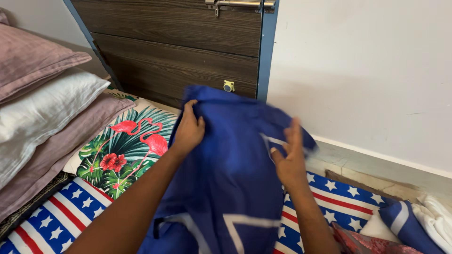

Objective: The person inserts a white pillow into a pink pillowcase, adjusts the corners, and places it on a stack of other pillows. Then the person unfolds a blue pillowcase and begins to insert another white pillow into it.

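Both forearms enter from the bottom edge, nearest the lens, and rise into a blue garment (226,178) held up between them. Left hand (188,129) is closed on a bunch of the cloth at its upper left edge, fingers curled over and knuckles toward the camera. Right hand (291,157) is blurred; fingers look spread and upright against the cloth's right side, and I cannot tell whether they pinch it or only press it. Garment: blue with white stripe trim, thin and limp; it sags and folds between the hands, so I judge it light, soft, perhaps a little slick, not fragile. Best hold looks like a seam or hem edge, one hand each side, since the middle just collapses. Long axis runs roughly up-down in view, top edge near the left hand and pointing toward the door, the lower part draping toward the camera over the bed. Outward: stars-and-stripes sheet (66,221) underneath, flamingo-print cushion (125,150) to the left, stacked mauve and white pillows (42,99) beyond it, dark wood door (174,42) behind, white wall (367,70) right, folded cloth (414,223) at the lower right.
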